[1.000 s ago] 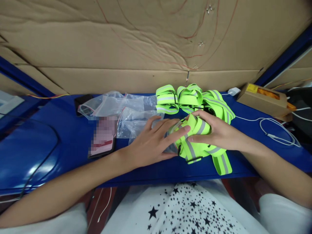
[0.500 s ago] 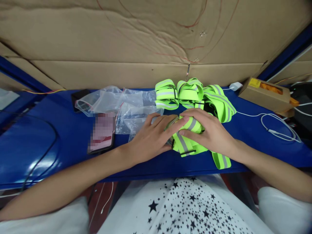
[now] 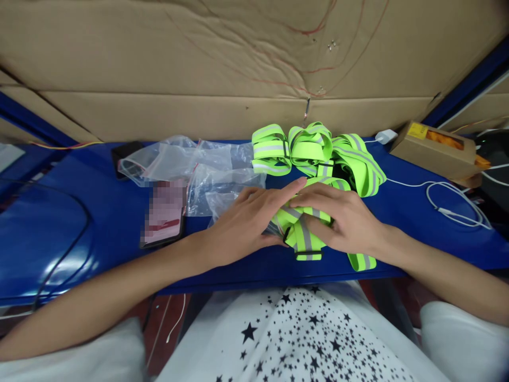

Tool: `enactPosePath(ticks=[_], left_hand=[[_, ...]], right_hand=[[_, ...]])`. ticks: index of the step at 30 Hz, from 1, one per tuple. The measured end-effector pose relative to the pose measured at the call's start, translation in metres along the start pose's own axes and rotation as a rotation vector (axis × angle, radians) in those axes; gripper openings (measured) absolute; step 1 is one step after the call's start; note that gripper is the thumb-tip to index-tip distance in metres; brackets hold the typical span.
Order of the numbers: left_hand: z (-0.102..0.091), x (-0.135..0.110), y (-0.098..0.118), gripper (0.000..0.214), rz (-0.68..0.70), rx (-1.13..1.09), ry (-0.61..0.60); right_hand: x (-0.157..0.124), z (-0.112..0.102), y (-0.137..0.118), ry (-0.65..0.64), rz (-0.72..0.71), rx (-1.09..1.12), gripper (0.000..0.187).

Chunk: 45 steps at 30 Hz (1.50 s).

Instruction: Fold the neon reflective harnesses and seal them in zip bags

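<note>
Close to the table's front edge, my two hands close round a neon-green reflective strap [image 3: 305, 240] with grey stripes and black buckles. My left hand [image 3: 246, 225] grips its left side, thumb below and fingers behind. Over its right side curls my right hand [image 3: 344, 217], fingers bent onto the folds. A loose strap end [image 3: 361, 261] pokes out beneath my right hand. Behind lie coiled reflective straps: one at the left [image 3: 271, 150], one in the middle [image 3: 310, 146] and a looser one at the right [image 3: 360, 162]. Parts of the held strap are hidden by my fingers.
Clear plastic zip bags [image 3: 178, 159] lie left of the straps, beside a phone [image 3: 164, 212] and a dark object [image 3: 119, 159]. At right are a cardboard box [image 3: 433, 154], a white charger [image 3: 385, 137] and a coiled white cable [image 3: 457, 204]. A cardboard wall [image 3: 178, 114] closes the back.
My right hand has shifted slightly right and down, its fingers bending more over the strap. My left index finger has lifted. The buckled part of the strap hangs a little lower.
</note>
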<state>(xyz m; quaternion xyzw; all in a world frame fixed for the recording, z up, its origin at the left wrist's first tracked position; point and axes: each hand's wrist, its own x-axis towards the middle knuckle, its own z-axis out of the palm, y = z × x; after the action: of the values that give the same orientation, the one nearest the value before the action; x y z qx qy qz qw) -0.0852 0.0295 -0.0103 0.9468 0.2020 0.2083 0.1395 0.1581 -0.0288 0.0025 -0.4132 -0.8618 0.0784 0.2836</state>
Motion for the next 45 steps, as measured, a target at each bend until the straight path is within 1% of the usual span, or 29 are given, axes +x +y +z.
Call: enactPosePath(ticks=[3, 5, 6, 7, 9, 11, 13, 16, 18, 20, 23, 25, 27, 29, 30, 32, 35, 40, 43, 45], left_hand=[[-0.001, 0.0, 0.002, 0.107, 0.01, -0.048, -0.033], [-0.001, 0.0, 0.004, 0.103, 0.044, -0.068, -0.08], [-0.001, 0.0, 0.004, 0.102, 0.053, -0.077, -0.099], [-0.002, 0.0, 0.005, 0.103, 0.047, -0.081, -0.108], [-0.003, 0.0, 0.005, 0.108, -0.008, -0.069, -0.103], [-0.004, 0.0, 0.004, 0.116, -0.08, -0.027, -0.099], [-0.003, -0.002, 0.004, 0.124, -0.133, 0.021, -0.129], [0.005, -0.004, 0.007, 0.13, -0.143, 0.064, -0.154], [0.011, -0.006, 0.008, 0.133, -0.146, 0.078, -0.131], [0.015, -0.006, 0.009, 0.13, -0.157, 0.083, -0.099], [0.015, -0.005, 0.008, 0.119, -0.15, 0.071, -0.045], [0.013, -0.004, 0.008, 0.116, -0.126, 0.041, -0.017], [0.011, -0.004, 0.009, 0.121, -0.1, -0.022, -0.014], [0.01, -0.005, 0.011, 0.13, -0.081, -0.102, -0.037], [0.009, -0.005, 0.012, 0.132, -0.076, -0.139, -0.052], [0.008, -0.005, 0.013, 0.131, -0.069, -0.196, -0.072], [0.006, -0.005, 0.012, 0.125, -0.075, -0.264, -0.081], [0.008, -0.003, 0.006, 0.122, -0.141, -0.413, -0.152], [0.011, -0.002, 0.005, 0.121, -0.17, -0.462, -0.17], [0.012, -0.001, 0.005, 0.12, -0.163, -0.449, -0.171]], right_hand=[[-0.002, 0.005, -0.004, 0.007, -0.088, -0.126, 0.025], [-0.002, 0.007, -0.007, -0.022, -0.145, -0.185, 0.026], [-0.002, 0.008, -0.008, -0.036, -0.145, -0.181, 0.027], [-0.001, 0.009, -0.007, -0.043, -0.128, -0.15, 0.027], [0.001, 0.009, -0.004, -0.026, -0.066, -0.033, 0.026], [0.003, 0.008, 0.001, 0.011, -0.011, 0.094, 0.023], [0.005, 0.008, 0.006, 0.05, 0.042, 0.178, 0.021], [0.007, 0.011, 0.009, 0.092, 0.109, 0.266, 0.022], [0.007, 0.013, 0.008, 0.104, 0.134, 0.307, 0.022], [0.008, 0.013, 0.007, 0.116, 0.144, 0.314, 0.021], [0.008, 0.007, 0.009, 0.134, 0.132, 0.296, 0.02], [0.007, 0.001, 0.012, 0.107, 0.122, 0.289, 0.023], [0.006, -0.004, 0.015, 0.043, 0.098, 0.298, 0.033], [0.004, -0.006, 0.016, -0.02, 0.068, 0.317, 0.047], [0.004, -0.007, 0.016, -0.044, 0.054, 0.314, 0.051], [0.004, -0.006, 0.014, -0.066, 0.023, 0.275, 0.047], [0.004, -0.007, 0.011, -0.074, -0.08, 0.222, 0.035], [-0.001, -0.009, 0.012, -0.119, -0.29, 0.21, 0.031], [-0.005, -0.006, 0.011, -0.121, -0.384, 0.083, 0.029], [-0.005, -0.002, 0.007, -0.133, -0.395, -0.019, 0.029]])
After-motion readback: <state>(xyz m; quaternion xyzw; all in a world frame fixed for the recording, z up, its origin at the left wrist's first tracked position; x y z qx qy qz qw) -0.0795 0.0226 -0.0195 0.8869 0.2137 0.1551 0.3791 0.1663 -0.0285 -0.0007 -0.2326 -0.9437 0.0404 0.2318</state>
